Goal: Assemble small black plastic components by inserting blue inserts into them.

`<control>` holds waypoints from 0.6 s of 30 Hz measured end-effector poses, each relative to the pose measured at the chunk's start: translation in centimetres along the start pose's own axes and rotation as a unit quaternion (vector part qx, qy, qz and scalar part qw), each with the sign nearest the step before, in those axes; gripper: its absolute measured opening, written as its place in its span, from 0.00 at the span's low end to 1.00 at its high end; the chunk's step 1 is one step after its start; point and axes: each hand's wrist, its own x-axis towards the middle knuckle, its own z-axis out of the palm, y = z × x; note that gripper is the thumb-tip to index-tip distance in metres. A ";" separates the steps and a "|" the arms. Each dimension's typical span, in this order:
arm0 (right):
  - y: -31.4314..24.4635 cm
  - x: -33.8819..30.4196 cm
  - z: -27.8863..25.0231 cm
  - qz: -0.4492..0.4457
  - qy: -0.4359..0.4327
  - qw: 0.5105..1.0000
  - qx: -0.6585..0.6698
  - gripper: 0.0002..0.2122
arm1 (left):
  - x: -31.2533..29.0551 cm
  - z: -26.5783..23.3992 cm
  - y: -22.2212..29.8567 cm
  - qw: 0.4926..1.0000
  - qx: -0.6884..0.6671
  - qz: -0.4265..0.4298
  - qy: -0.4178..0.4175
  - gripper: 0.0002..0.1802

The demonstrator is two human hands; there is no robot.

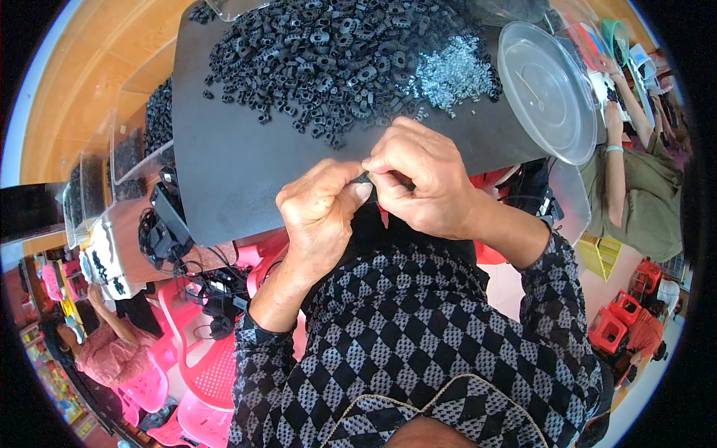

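My left hand [317, 213] and my right hand [424, 179] meet over the near edge of the dark table [224, 172]. Between their pinched fingertips is a small black plastic part [364, 178], mostly covered by the fingers. Both hands are closed on it. Beyond them spreads a large heap of small black plastic parts [321, 63], many with oval holes, resembling cord lock pieces. A pile of small silvery springs [455, 73] lies at the heap's right side, just past my right hand.
A round clear plastic lid [549, 97] rests at the table's right edge. Clear bins of black parts [158, 116] stand left, near tangled black cables [160, 239]. Pink chairs [213, 373] and red stools [609, 328] are on the floor. Other people work at both sides.
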 end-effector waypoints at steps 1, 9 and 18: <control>0.1 -0.1 0.0 -0.004 0.000 1.000 -0.010 0.10 | -0.1 0.1 0.0 1.000 0.000 0.000 0.000 0.11; 0.0 -0.5 -0.5 0.198 -0.004 0.961 0.195 0.05 | 0.0 0.4 0.3 0.975 -0.190 -0.112 0.022 0.07; -0.3 0.0 -1.3 0.319 -0.036 0.891 0.320 0.06 | -0.3 0.0 -0.2 0.958 -0.239 -0.158 0.011 0.10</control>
